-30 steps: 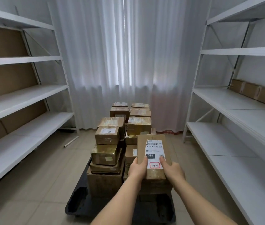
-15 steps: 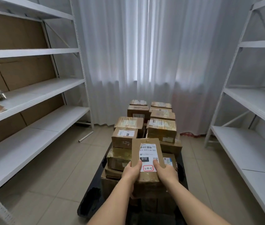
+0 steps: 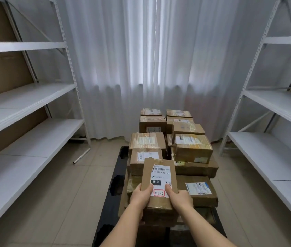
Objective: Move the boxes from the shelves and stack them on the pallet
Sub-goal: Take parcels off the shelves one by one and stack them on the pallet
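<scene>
The middle of the aisle is taken up by the black pallet (image 3: pixel 121 177) and the stacked boxes (image 3: pixel 192 147) on it. Bare tiled floor (image 3: pixel 66 189) is left open on either side, bounded by the left shelves (image 3: pixel 25 97) and right shelves (image 3: pixel 273 104). A metal tube (image 3: pixel 81 155) is seen lying on the floor by the left shelf post

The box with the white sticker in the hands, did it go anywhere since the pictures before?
The box with the white sticker has come forward and down over the near boxes on the black pallet; whether it rests on them yet cannot be told. The view has turned left and drawn closer to the pile. Nothing was let go: left hand and right hand still hold its near end. The stacked boxes stayed put.
</scene>
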